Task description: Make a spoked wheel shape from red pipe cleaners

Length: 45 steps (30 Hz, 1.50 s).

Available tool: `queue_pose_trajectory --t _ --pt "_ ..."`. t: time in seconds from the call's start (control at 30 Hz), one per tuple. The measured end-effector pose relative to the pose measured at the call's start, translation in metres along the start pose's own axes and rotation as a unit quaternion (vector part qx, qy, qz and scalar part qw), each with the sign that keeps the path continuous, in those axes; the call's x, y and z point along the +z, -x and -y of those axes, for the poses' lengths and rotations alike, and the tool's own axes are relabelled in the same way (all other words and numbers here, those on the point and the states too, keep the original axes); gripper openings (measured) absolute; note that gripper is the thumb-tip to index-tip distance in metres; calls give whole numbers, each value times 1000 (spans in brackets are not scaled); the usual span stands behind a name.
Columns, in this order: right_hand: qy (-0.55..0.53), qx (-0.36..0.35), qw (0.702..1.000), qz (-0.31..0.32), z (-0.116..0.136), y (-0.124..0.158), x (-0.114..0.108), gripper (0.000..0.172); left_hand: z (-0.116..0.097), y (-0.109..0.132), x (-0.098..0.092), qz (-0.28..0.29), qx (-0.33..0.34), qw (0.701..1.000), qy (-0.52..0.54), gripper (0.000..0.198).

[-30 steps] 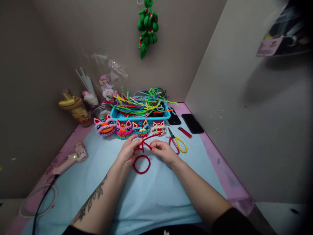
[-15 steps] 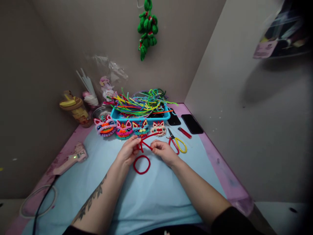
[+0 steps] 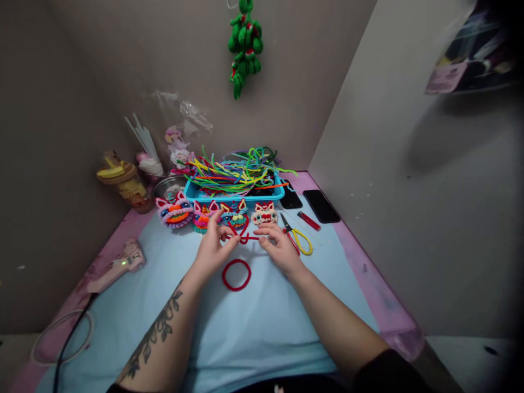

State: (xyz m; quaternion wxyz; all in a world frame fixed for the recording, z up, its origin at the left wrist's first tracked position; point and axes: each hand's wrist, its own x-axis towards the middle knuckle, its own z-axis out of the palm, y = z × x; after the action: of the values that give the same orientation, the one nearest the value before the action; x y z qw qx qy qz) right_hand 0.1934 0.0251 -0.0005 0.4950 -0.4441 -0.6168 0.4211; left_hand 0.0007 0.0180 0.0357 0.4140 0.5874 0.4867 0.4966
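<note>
A bent red pipe cleaner (image 3: 244, 239), with crossing strands and a loop at the top, is held up between my two hands. My left hand (image 3: 210, 245) pinches its left side between thumb and fingers, the index finger raised. At its right end, my right hand (image 3: 278, 250) has thumb and fingertips closed on the strand. Below them a ring of red pipe cleaner (image 3: 236, 275) lies flat on the blue cloth (image 3: 262, 316). Just beyond my hands stand a teal lion head (image 3: 234, 214) and a cream lion head (image 3: 264, 213), both made of pipe cleaners.
A blue tray (image 3: 233, 200) heaped with coloured pipe cleaners stands at the back. Scissors (image 3: 302, 242), a red-handled tool (image 3: 309, 220) and a phone (image 3: 321, 207) lie to the right. On the left are a pink glue gun (image 3: 118, 266) and a pink-purple lion head (image 3: 174, 212).
My left hand has turned, its index finger lifting. The red pipe cleaner has shifted from branching strands to a crossed loop, its right strand now nearly level. The ring stays on the cloth.
</note>
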Motion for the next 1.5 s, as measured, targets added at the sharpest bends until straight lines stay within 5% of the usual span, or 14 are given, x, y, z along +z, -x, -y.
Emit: queue_pose_trajectory --t 0.17,0.33,0.4,0.7,1.07,1.5 --pt "69 -5 998 -10 1 3 10 11 -2 3 6 1 -17 1000 -10 75" --pt "19 46 997 -67 -3 0 11 17 -4 3 8 -139 -2 990 -5 60" --pt "16 43 995 -88 -5 -1 10 17 -5 4 10 -155 -22 988 17 59" --pt "36 10 996 -77 0 6 17 13 -3 8 25 -57 -90 990 90 75" --pt "42 6 998 -47 7 8 20 11 1 9 31 -58 -116 984 122 74" --pt "40 10 998 -44 12 9 19 15 6 12 33 -53 -68 995 50 58"
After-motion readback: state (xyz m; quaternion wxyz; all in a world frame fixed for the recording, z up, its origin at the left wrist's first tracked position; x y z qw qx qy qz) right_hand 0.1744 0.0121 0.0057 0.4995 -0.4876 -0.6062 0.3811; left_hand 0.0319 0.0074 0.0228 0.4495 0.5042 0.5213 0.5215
